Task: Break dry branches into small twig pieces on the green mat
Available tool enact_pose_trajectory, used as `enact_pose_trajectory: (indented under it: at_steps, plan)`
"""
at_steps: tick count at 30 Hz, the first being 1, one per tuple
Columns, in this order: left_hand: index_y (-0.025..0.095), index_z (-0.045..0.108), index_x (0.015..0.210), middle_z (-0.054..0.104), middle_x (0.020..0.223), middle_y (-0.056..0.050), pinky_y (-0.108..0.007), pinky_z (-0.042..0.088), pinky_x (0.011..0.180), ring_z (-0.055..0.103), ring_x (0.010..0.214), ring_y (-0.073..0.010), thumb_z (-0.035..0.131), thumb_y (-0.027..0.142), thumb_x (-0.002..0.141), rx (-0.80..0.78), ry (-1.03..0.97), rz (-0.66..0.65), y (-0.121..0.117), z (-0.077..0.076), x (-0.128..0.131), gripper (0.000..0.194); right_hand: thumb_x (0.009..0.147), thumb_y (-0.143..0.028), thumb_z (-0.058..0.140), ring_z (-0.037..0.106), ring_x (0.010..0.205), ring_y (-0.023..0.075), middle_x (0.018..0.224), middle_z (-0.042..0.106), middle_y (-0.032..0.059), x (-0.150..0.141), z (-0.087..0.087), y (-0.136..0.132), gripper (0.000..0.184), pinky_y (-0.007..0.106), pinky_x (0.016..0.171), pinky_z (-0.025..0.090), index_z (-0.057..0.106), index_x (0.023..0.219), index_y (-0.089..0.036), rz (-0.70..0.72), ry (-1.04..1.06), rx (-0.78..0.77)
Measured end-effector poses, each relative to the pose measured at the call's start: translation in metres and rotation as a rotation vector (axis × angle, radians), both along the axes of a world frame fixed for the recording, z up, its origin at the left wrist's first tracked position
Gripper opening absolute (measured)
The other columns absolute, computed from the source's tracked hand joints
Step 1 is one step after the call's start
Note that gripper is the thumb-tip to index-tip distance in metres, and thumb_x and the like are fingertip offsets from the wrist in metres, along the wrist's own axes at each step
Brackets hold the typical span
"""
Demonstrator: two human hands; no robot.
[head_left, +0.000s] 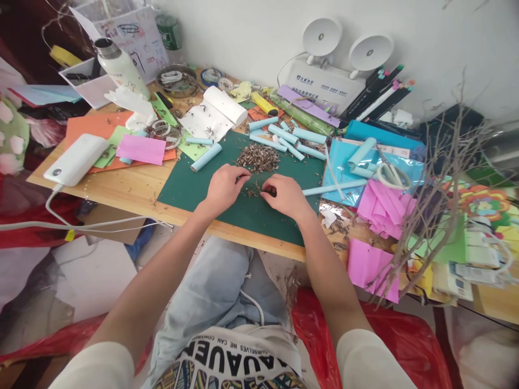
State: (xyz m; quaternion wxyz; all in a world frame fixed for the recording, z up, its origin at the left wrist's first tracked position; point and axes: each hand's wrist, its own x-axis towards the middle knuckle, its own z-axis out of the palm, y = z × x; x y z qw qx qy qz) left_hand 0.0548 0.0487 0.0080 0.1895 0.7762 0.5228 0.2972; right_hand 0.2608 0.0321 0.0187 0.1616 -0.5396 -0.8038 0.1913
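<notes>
A heap of small dry brown twig bits (258, 157) lies on the green cutting mat (186, 183). My left hand (225, 189) is just in front of the heap, its thumb and fingertips pinched together. Whatever is in that pinch is too small to make out. Opposite it, my right hand (285, 198) rests low over the mat with fingers curled in toward the thumb; its hold is hidden too. A few loose brown bits (253, 191) lie between both hands. Several light-blue paper tubes (280, 133) lie behind the heap, and another blue tube (206, 157) is to its left.
Scissors (392, 172), pink crepe paper (385, 208) and bare branches (441, 216) crowd the right side. At the left are a white power bank (76, 160), a pink paper slip (141, 149) and an open bottle (121, 67). An emergency light (324, 81) stands against the wall.
</notes>
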Motion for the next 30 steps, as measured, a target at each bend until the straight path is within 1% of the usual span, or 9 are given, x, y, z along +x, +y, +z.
enact_pose_trajectory:
  at_steps: [4,9,12,15,18,21,24,26,30]
  plan:
    - [0.021,0.075,0.093,0.074,0.089,-0.006,-0.034,0.046,0.077,0.062,0.086,-0.024,0.057,0.027,0.089,-0.009,-0.01,-0.012,0.002,0.001,0.001,0.019,0.086,-0.016,0.057,0.058,0.075,0.019,0.084,0.064,0.0054,-0.001,-0.002,0.002,0.011,0.031,0.069,0.042,0.066,0.08,-0.02,0.028,0.002,0.032]
    - [0.022,0.076,0.091,0.075,0.088,-0.005,-0.032,0.045,0.076,0.063,0.084,-0.0232,0.056,0.026,0.09,-0.028,-0.009,-0.082,0.004,0.005,0.012,0.02,0.091,-0.018,0.051,0.057,0.092,0.0235,0.092,0.062,0.0081,-0.004,-0.005,0.003,0.014,0.035,0.081,0.046,0.064,0.087,-0.02,0.001,0.112,0.201]
    - [0.022,0.076,0.092,0.075,0.087,-0.005,-0.031,0.045,0.074,0.063,0.079,-0.0218,0.054,0.026,0.09,-0.055,0.0,-0.085,0.006,0.008,0.018,0.022,0.092,-0.019,0.049,0.057,0.096,0.0237,0.1,0.061,0.0098,-0.004,-0.008,0.003,0.015,0.037,0.086,0.047,0.064,0.089,-0.02,0.004,0.185,0.284]
    - [0.021,0.076,0.095,0.075,0.087,-0.005,-0.031,0.045,0.075,0.063,0.08,-0.0219,0.053,0.026,0.09,-0.063,0.008,-0.063,0.008,0.009,0.017,0.023,0.094,-0.019,0.049,0.057,0.104,0.0237,0.109,0.06,0.0112,-0.002,-0.01,0.004,0.016,0.039,0.092,0.047,0.064,0.089,-0.021,0.003,0.258,0.365]
    - [0.021,0.076,0.095,0.075,0.087,-0.005,-0.032,0.045,0.077,0.063,0.082,-0.0223,0.052,0.025,0.09,-0.057,0.02,-0.071,0.009,0.008,0.013,0.024,0.094,-0.019,0.049,0.057,0.109,0.0243,0.117,0.062,0.011,0.0,-0.011,0.005,0.017,0.042,0.096,0.047,0.065,0.088,-0.022,0.034,0.287,0.392]
    - [0.022,0.076,0.096,0.075,0.089,-0.004,-0.031,0.045,0.079,0.063,0.085,-0.022,0.05,0.024,0.09,-0.055,0.026,-0.138,0.009,0.009,0.011,0.026,0.094,-0.019,0.048,0.059,0.107,0.0233,0.115,0.065,0.009,-0.001,-0.014,0.006,0.018,0.042,0.096,0.048,0.065,0.09,-0.023,0.099,0.308,0.36]
    - [0.022,0.076,0.095,0.075,0.091,-0.004,-0.03,0.046,0.078,0.064,0.085,-0.0213,0.048,0.023,0.09,-0.084,0.031,-0.195,0.008,0.011,0.011,0.028,0.096,-0.02,0.047,0.062,0.099,0.0212,0.105,0.067,0.0085,-0.005,-0.018,0.005,0.019,0.037,0.091,0.05,0.065,0.091,-0.022,0.12,0.317,0.34]
    - [0.02,0.076,0.097,0.075,0.091,-0.004,-0.029,0.047,0.078,0.065,0.083,-0.0201,0.047,0.021,0.09,-0.121,-0.003,-0.196,0.006,0.013,0.011,0.03,0.096,-0.021,0.046,0.062,0.094,0.0204,0.099,0.067,0.0087,-0.006,-0.02,0.005,0.02,0.035,0.086,0.05,0.065,0.092,-0.021,0.099,0.315,0.347]
    - [0.02,0.074,0.103,0.076,0.094,-0.003,-0.027,0.048,0.076,0.066,0.081,-0.0177,0.047,0.024,0.091,-0.201,-0.167,-0.16,0.0,0.013,0.014,0.03,0.097,-0.024,0.046,0.062,0.09,0.0199,0.095,0.067,0.0086,-0.008,-0.019,0.004,0.021,0.034,0.083,0.051,0.065,0.09,-0.02,0.052,0.318,0.341]
